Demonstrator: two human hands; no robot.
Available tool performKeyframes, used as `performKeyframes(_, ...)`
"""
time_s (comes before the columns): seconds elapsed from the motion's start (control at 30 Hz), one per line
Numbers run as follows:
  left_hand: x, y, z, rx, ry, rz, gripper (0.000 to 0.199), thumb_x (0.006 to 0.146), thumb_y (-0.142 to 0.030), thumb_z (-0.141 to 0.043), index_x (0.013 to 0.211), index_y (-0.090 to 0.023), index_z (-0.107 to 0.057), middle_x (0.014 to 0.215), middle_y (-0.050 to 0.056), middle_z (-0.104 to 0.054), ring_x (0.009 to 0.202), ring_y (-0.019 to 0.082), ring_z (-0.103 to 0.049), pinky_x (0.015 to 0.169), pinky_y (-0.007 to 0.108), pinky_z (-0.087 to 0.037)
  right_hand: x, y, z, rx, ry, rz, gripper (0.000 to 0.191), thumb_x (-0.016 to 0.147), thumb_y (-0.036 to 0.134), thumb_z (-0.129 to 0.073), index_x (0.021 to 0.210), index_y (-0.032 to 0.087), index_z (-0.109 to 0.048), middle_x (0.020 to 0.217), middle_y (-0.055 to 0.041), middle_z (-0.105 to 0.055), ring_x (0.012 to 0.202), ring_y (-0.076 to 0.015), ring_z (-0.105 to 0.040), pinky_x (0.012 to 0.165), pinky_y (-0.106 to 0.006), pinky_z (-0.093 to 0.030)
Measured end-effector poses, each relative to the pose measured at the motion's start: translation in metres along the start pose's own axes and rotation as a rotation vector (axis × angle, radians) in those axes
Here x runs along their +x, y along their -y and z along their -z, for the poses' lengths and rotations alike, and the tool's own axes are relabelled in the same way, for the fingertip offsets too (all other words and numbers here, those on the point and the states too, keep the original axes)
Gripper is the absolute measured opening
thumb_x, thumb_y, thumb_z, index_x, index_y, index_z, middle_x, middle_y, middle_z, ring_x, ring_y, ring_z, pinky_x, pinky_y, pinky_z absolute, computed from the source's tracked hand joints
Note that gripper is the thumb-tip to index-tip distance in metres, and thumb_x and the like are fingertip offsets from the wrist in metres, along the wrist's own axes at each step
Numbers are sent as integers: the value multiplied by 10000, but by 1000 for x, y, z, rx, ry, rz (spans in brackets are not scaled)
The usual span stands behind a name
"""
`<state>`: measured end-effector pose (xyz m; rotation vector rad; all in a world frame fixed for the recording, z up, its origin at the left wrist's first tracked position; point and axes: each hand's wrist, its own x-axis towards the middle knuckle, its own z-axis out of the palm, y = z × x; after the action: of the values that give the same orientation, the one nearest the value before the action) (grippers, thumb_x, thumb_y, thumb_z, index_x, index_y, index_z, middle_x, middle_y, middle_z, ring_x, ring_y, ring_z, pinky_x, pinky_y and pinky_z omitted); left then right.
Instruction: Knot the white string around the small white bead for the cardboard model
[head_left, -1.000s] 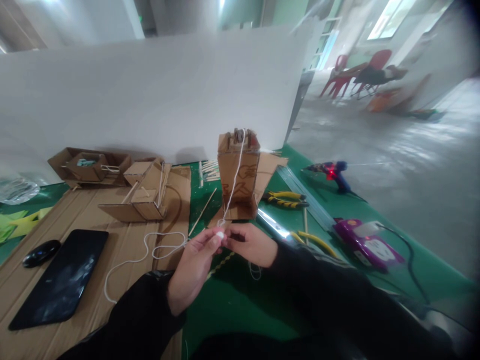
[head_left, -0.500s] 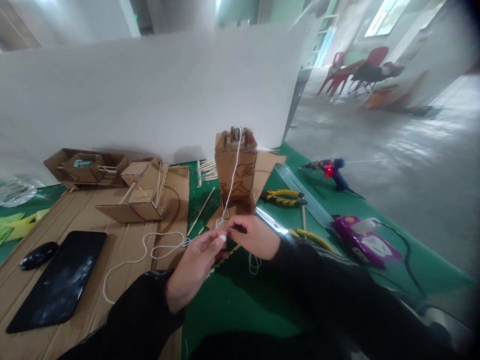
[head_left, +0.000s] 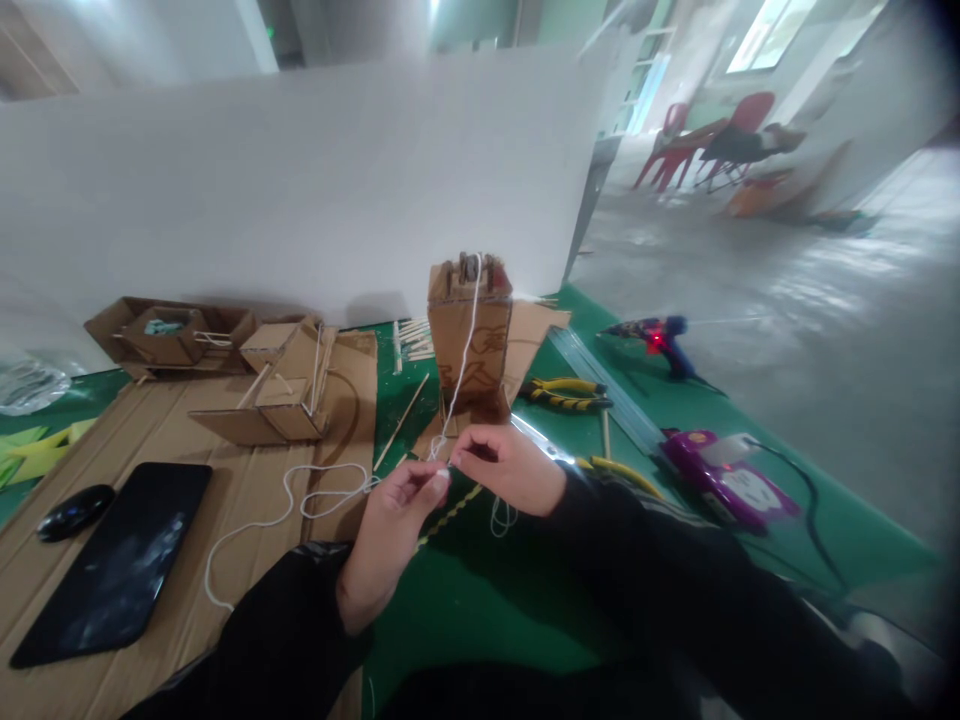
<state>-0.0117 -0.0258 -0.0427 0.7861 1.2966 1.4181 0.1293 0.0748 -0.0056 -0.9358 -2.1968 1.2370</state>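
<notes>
White string (head_left: 466,360) runs from the top of an upright cardboard tower (head_left: 472,340) down to my hands. My left hand (head_left: 405,510) is closed in a pinch on the string, with a small white bit at its fingertips. Close beside it, my right hand (head_left: 514,465) has thumb and forefinger pinched, apparently on the string's end; the exact grip is too small to make out. Loose string lies in loops on the cardboard to the left, and a small loop hangs below my right hand. Under my hands is a yellow twisted strip (head_left: 450,515).
Cardboard models (head_left: 289,385) stand on a cardboard sheet (head_left: 255,510) at left, near a black phone (head_left: 112,565) and mouse (head_left: 75,513). To the right are yellow-black pliers (head_left: 566,393), a glue gun (head_left: 660,340) with a red light, and a purple power strip (head_left: 727,480). A white panel (head_left: 300,190) rises behind.
My two hands have shifted slightly, and the fingertips are a little closer together at the string. The tower and other things stay in place.
</notes>
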Motion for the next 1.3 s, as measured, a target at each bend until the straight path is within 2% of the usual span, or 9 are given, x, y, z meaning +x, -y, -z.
performKeyframes(0.27,4,2,1,52,-20,-9,213,738,-312,-748,886,-170,-693,778,13,-672,741,145,-601,725,265,-454,-4,-1,-2,25,43,3,179,819,255,-554,720,142,-652,545,27,-530,497,-87,-424,459,-188,-329)
performKeyframes(0.4,4,2,-1,-61,-1,17,216,753,-305,-739,907,-164,-684,826,22,-687,763,144,-606,745,260,-451,-8,2,-4,77,64,60,175,826,251,-559,732,142,-659,571,18,-564,499,-84,-435,462,-187,-335)
performKeyframes(0.53,1,-2,-3,-306,50,79,174,790,-286,-713,914,-172,-671,839,8,-672,781,124,-601,772,247,-448,-12,6,-8,106,71,113,162,827,223,-560,732,136,-659,597,9,-588,507,-84,-442,482,-193,-350)
performKeyframes(0.63,-1,-4,-4,-409,82,102,159,792,-276,-716,911,-181,-672,792,-11,-652,760,113,-597,765,234,-445,-14,7,-12,110,77,150,166,830,211,-557,725,133,-659,622,1,-596,529,-91,-453,505,-205,-361)
performKeyframes(0.7,-2,-4,-5,-442,93,113,159,791,-279,-719,912,-183,-678,784,-14,-647,764,114,-597,783,238,-442,-14,5,-14,122,84,153,173,832,206,-551,714,131,-654,624,-1,-587,544,-98,-462,514,-212,-365)
performKeyframes(0.87,-6,-7,-5,-470,155,157,177,844,-259,-664,1000,-176,-682,977,36,-671,921,156,-599,893,285,-412,-11,-4,-20,215,112,131,200,828,244,-570,662,139,-600,632,1,-567,582,-111,-494,553,-224,-399)
performKeyframes(1.0,-8,-9,-6,-437,238,117,132,883,-253,-610,954,-177,-692,969,38,-661,940,165,-581,888,294,-411,-5,-11,-20,297,161,105,181,830,264,-579,689,149,-579,678,-8,-601,615,-125,-544,592,-236,-444)
performKeyframes(1.1,-8,-8,-6,-389,231,84,130,873,-241,-626,956,-175,-700,1012,37,-643,964,158,-559,886,278,-415,-1,-12,-16,253,138,115,142,833,247,-577,734,152,-612,764,-24,-655,677,-137,-582,654,-247,-471)
performKeyframes(1.3,-6,-7,-3,-365,188,158,126,822,-246,-689,928,-180,-697,941,23,-646,873,135,-596,842,271,-462,2,-8,-3,1,14,62,145,824,198,-560,736,149,-665,618,13,-614,554,-101,-506,523,-200,-384)
